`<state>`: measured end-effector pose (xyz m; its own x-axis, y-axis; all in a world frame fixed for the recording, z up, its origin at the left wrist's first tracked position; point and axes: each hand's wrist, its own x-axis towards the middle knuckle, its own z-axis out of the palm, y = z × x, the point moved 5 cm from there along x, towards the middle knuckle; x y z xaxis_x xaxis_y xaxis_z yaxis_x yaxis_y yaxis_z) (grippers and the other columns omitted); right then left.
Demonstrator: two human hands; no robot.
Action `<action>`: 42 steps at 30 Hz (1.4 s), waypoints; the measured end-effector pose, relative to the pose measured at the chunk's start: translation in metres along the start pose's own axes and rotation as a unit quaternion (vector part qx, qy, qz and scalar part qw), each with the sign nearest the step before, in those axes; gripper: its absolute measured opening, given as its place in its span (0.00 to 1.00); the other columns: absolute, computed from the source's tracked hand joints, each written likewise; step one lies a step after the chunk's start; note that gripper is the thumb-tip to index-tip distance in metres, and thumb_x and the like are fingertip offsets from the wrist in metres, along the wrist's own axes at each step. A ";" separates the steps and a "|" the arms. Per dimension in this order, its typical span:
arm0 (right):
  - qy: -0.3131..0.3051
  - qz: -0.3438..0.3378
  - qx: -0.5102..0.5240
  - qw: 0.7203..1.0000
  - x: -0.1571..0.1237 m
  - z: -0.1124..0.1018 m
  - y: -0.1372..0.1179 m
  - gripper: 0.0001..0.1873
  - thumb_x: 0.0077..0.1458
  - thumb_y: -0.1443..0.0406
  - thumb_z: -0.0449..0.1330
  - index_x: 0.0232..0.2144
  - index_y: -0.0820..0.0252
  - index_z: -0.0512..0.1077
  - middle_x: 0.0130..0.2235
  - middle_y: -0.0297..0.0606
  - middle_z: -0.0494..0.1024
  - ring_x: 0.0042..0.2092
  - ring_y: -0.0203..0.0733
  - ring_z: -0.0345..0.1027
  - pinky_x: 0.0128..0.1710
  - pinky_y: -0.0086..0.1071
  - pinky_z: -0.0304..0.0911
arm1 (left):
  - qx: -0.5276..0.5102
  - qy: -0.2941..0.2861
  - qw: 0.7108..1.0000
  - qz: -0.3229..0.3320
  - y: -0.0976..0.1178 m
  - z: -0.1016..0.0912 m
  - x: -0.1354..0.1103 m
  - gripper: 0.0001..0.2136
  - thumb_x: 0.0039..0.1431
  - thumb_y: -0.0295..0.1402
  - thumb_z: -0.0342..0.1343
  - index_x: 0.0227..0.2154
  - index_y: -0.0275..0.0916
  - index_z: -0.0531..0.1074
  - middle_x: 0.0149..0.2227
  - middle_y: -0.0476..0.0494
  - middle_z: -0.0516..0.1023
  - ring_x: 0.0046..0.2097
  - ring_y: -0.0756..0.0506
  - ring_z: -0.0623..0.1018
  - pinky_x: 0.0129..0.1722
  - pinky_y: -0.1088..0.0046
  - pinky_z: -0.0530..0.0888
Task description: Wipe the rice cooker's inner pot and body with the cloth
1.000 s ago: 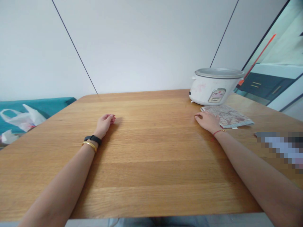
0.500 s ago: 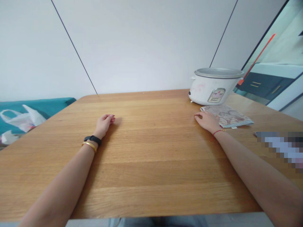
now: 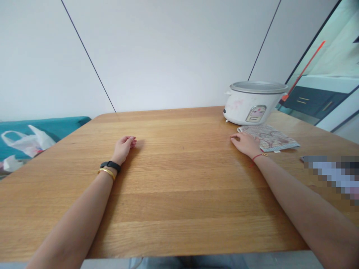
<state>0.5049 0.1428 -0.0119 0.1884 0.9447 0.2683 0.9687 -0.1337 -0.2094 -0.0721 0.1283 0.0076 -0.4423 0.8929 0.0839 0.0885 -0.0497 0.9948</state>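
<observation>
My left hand (image 3: 122,148) rests palm-down on the wooden table (image 3: 174,209), its fingers loosely curled around nothing, with a black band and a gold bangle on the wrist. My right hand (image 3: 245,145) lies flat further right, holding nothing, with a thin red string on its wrist. It is nearest to a patterned cloth mat (image 3: 267,138), whose left edge lies just beside the hand. Behind the mat stands a white rice cooker (image 3: 252,104) with a metal lid, out of reach of both fingertips.
A pixelated, blurred object (image 3: 332,177) lies at the table's right edge. Left of the table is a teal sofa (image 3: 67,125) with a white plastic bag (image 3: 28,144) on it. A white wall rises behind the table, and dark cabinets (image 3: 311,100) show at the right.
</observation>
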 end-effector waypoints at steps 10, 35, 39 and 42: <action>-0.004 -0.003 0.008 1.000 0.000 0.000 0.000 0.23 0.66 0.55 0.50 0.51 0.51 0.81 0.60 0.44 0.77 0.61 0.60 0.67 0.66 0.69 0.49 | 0.019 0.001 1.000 0.018 0.000 0.000 0.001 0.06 0.53 0.35 0.62 0.30 0.36 0.75 0.27 0.45 0.77 0.29 0.49 0.76 0.33 0.74 0.75; -0.009 0.002 0.001 1.000 -0.001 0.000 -0.001 0.23 0.66 0.54 0.50 0.52 0.50 0.81 0.62 0.43 0.76 0.63 0.61 0.66 0.66 0.71 0.48 | 0.031 0.006 0.999 0.021 0.000 0.000 0.001 0.07 0.53 0.35 0.63 0.30 0.36 0.76 0.28 0.44 0.78 0.29 0.48 0.76 0.34 0.72 0.76; -0.006 0.002 -0.004 1.000 0.000 0.001 0.001 0.23 0.66 0.54 0.50 0.52 0.50 0.81 0.62 0.43 0.76 0.62 0.61 0.67 0.65 0.70 0.50 | 0.017 0.002 1.000 0.012 -0.001 0.001 0.001 0.05 0.55 0.32 0.60 0.30 0.35 0.76 0.28 0.45 0.78 0.29 0.50 0.76 0.34 0.75 0.75; 0.000 0.001 -0.005 1.000 0.000 0.001 0.001 0.23 0.66 0.54 0.51 0.51 0.50 0.81 0.61 0.43 0.77 0.62 0.61 0.67 0.65 0.70 0.50 | 0.014 0.003 1.000 0.007 -0.002 0.001 0.001 0.04 0.56 0.30 0.59 0.32 0.34 0.75 0.28 0.45 0.78 0.29 0.51 0.76 0.33 0.77 0.74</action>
<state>0.5062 0.1432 -0.0127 0.1897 0.9443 0.2687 0.9699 -0.1376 -0.2011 -0.0724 0.1298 0.0059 -0.4459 0.8897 0.0976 0.1198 -0.0488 0.9916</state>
